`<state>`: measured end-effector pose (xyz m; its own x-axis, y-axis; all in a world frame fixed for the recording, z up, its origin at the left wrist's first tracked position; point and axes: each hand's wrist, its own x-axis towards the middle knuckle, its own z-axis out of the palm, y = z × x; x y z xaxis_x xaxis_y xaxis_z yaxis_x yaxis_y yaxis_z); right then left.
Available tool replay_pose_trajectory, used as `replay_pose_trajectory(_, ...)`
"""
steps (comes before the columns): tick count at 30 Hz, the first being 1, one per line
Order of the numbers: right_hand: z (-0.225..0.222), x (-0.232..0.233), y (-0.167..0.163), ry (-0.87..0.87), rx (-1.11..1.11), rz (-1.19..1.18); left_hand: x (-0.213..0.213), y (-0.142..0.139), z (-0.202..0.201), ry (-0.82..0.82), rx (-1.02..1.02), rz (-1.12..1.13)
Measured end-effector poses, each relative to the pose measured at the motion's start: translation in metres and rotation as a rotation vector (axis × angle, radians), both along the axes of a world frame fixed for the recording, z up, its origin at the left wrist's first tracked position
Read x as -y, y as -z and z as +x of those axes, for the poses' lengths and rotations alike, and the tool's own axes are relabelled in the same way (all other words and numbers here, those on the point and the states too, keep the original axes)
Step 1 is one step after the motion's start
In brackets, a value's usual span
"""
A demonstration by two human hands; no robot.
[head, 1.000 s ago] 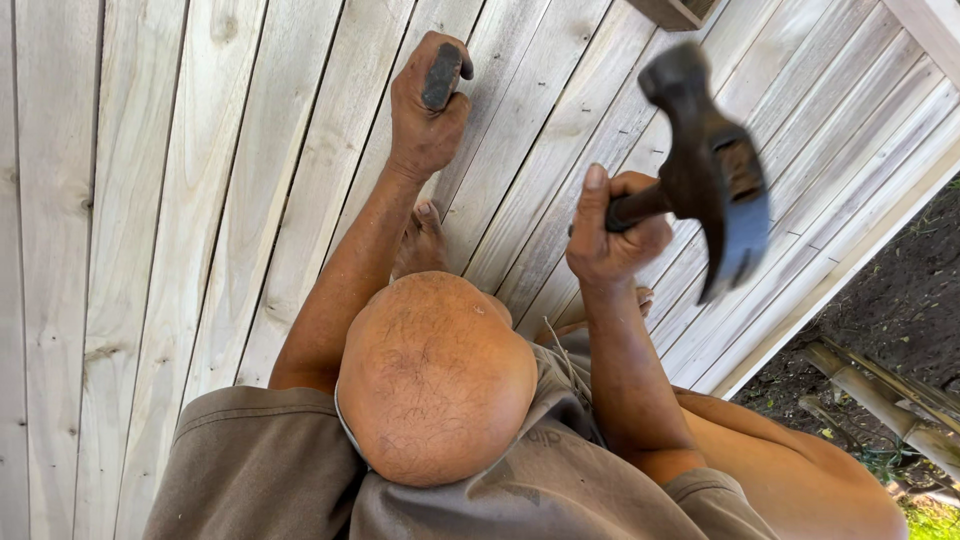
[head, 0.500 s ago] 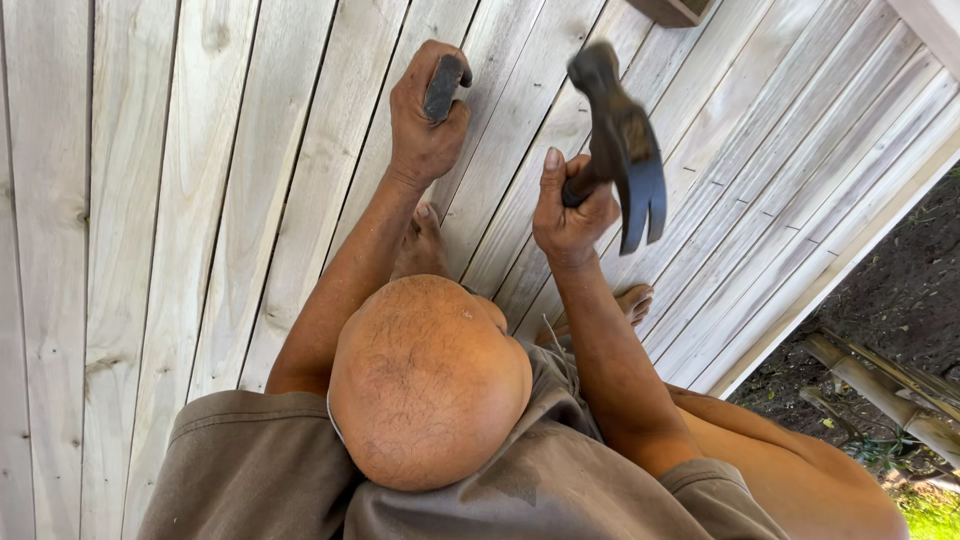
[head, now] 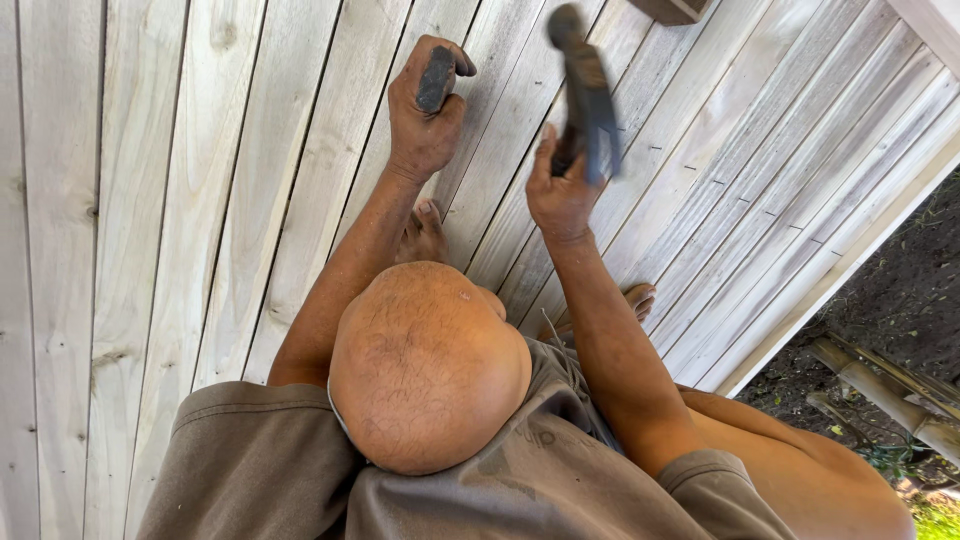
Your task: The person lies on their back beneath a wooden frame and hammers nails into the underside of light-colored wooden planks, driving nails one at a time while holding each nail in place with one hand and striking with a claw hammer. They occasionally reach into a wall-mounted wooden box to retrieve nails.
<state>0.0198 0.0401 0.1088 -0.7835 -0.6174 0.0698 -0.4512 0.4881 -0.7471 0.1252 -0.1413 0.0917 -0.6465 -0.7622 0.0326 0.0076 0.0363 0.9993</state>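
Right hand (head: 560, 195) clamped on raised hammer (head: 585, 95), head blurred; left hand (head: 425, 115), fingers closed round dark tool (head: 436, 78), lies left on the plank deck (head: 200, 200)

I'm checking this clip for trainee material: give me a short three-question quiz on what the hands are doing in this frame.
1. True or false: the right hand grips a hammer raised above the plank floor.
2. What does the left hand hold?
A. a small dark tool pressed to a plank
B. a saw
C. nothing
3. Fill in: a bare ____ shows just under the left forearm.

Key
1. True; the hammer is motion-blurred, clear of the wood.
2. A; the dark tool stands in the closed fist; its tip is hidden, so its kind cannot be told.
3. foot; another foot shows beside the right arm.
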Motion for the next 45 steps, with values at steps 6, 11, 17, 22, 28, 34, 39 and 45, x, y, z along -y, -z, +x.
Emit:
replay_pose_trajectory(6, 0.006, -0.024, 0.055, -0.116, 0.109, 0.456, 0.000, -0.011, 0.004, 0.024, 0.001, -0.016)
replay_pose_trajectory(11, 0.025, -0.056, 0.059, -0.086, 0.103, 0.370, -0.003, -0.015, 0.012, 0.039, -0.281, 0.130)
replay_pose_trajectory(17, 0.020, -0.058, 0.046, -0.065, 0.227, 0.336, -0.008, -0.013, -0.001, 0.077, -0.301, 0.172)
replay_pose_trajectory(22, 0.012, -0.058, 0.025, 0.024, 0.360, 0.358, -0.022, -0.005, -0.018, 0.134, -0.370, 0.299)
replay_pose_trajectory(28, 0.003, -0.056, -0.004, 0.080, 0.369, 0.337, -0.031, -0.003, -0.019, 0.145, -0.207, 0.277)
replay_pose_trajectory(34, -0.010, -0.042, -0.059, 0.035, 0.334, 0.178, -0.037, -0.007, -0.020, 0.154, -0.109, 0.115)
replay_pose_trajectory(39, -0.026, -0.037, -0.130, -0.051, 0.213, -0.030, -0.044, -0.004, -0.024, 0.171, -0.034, -0.007)
replay_pose_trajectory(45, -0.023, -0.052, -0.174, -0.170, 0.213, -0.223, -0.051, -0.010, -0.029, 0.159, 0.092, 0.009)
